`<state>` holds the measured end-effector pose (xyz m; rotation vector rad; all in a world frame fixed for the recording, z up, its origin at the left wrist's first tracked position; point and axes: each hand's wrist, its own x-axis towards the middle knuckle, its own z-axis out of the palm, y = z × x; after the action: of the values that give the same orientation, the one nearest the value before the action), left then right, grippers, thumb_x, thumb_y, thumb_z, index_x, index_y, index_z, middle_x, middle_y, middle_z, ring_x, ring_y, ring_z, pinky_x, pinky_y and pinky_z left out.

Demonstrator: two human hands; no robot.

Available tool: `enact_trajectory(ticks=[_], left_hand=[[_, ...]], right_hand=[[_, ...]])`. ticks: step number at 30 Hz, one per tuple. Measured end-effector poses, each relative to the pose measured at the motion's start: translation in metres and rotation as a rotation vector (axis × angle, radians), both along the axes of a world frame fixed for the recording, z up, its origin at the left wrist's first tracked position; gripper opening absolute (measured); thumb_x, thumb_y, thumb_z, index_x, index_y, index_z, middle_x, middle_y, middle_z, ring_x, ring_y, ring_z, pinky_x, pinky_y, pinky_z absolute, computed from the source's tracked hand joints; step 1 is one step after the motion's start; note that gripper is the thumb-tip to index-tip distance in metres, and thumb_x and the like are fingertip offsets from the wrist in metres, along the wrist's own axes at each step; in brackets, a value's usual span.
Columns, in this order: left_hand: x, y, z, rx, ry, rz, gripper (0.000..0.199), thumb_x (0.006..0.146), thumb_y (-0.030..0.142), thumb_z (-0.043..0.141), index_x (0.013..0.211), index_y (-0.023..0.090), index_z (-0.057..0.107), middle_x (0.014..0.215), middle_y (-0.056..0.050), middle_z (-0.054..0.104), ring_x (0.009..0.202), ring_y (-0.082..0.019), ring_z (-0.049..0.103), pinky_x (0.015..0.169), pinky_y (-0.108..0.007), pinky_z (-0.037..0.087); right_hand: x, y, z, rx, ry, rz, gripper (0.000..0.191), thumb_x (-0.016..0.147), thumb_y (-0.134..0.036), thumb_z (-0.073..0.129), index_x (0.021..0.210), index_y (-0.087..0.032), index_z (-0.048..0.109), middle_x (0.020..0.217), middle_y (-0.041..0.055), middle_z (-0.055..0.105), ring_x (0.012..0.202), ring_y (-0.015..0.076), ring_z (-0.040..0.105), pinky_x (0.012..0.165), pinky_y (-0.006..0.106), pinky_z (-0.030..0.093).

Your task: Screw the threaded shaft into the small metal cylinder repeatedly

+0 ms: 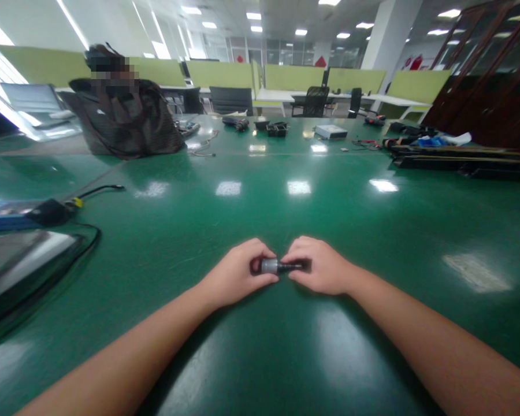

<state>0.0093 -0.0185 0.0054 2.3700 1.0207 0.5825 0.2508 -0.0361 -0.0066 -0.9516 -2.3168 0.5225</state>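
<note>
In the middle of the head view, a small black-and-silver cylindrical piece (270, 266) lies level, close to the green tabletop. Its left part is a wider silver barrel; toward the right it narrows to a dark, thin section. My left hand (242, 270) curls around the barrel end, fingers above and thumb below. Around the thin end, my right hand (319, 266) is bent in the same way. The two hands face each other with a narrow gap between the fingertips. Both outer ends of the piece are partly hidden, and its exact kind cannot be made out.
A shiny green table (260, 214) spreads around my hands. To the left are a grey flat device (21, 260) with a black cable and a blue item (8, 215). Farther back stand a dark bag (125, 121), a white box (330, 132) and dark panels (459, 159).
</note>
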Motion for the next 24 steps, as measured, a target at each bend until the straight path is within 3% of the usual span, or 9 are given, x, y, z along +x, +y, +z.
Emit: enact_trajectory(ticks=[3, 9, 17, 24], left_hand=[[0.0010, -0.0008, 0.0026, -0.003, 0.010, -0.012, 0.030, 0.076, 0.039, 0.081, 0.095, 0.019, 0.068, 0.084, 0.000, 0.062, 0.073, -0.016, 0.057, 0.065, -0.026, 0.042], [0.0005, -0.0018, 0.0049, -0.083, -0.004, -0.016, 0.023, 0.094, 0.041, 0.060, 0.101, 0.020, 0.069, 0.084, -0.001, 0.065, 0.072, -0.015, 0.059, 0.066, -0.026, 0.045], [-0.0005, 0.0005, 0.0002, -0.078, -0.021, 0.007, 0.025, 0.084, 0.038, 0.072, 0.100, 0.019, 0.067, 0.085, -0.001, 0.064, 0.073, -0.016, 0.059, 0.065, -0.026, 0.046], [0.0014, -0.0019, 0.0028, -0.073, -0.019, 0.026, 0.023, 0.083, 0.035, 0.073, 0.098, 0.019, 0.066, 0.081, 0.000, 0.063, 0.069, -0.015, 0.058, 0.062, -0.025, 0.045]], right_hand=[[-0.0004, -0.0006, -0.0024, -0.001, -0.028, -0.024, 0.022, 0.085, -0.017, 0.070, 0.107, -0.019, 0.076, 0.099, 0.0064, 0.072, 0.095, 0.0212, 0.062, 0.087, 0.036, 0.048], [-0.0014, -0.0012, -0.0029, -0.001, -0.039, -0.025, 0.017, 0.088, -0.020, 0.069, 0.105, -0.020, 0.075, 0.098, 0.0061, 0.073, 0.095, 0.0207, 0.062, 0.088, 0.036, 0.048], [-0.0032, -0.0015, -0.0013, -0.017, -0.047, -0.031, 0.016, 0.088, -0.019, 0.069, 0.103, -0.020, 0.073, 0.100, 0.0061, 0.073, 0.096, 0.0207, 0.062, 0.088, 0.036, 0.048], [-0.0040, -0.0018, 0.0001, -0.007, -0.039, -0.018, 0.016, 0.087, -0.020, 0.069, 0.103, -0.020, 0.074, 0.099, 0.0060, 0.074, 0.095, 0.0213, 0.063, 0.088, 0.036, 0.048]])
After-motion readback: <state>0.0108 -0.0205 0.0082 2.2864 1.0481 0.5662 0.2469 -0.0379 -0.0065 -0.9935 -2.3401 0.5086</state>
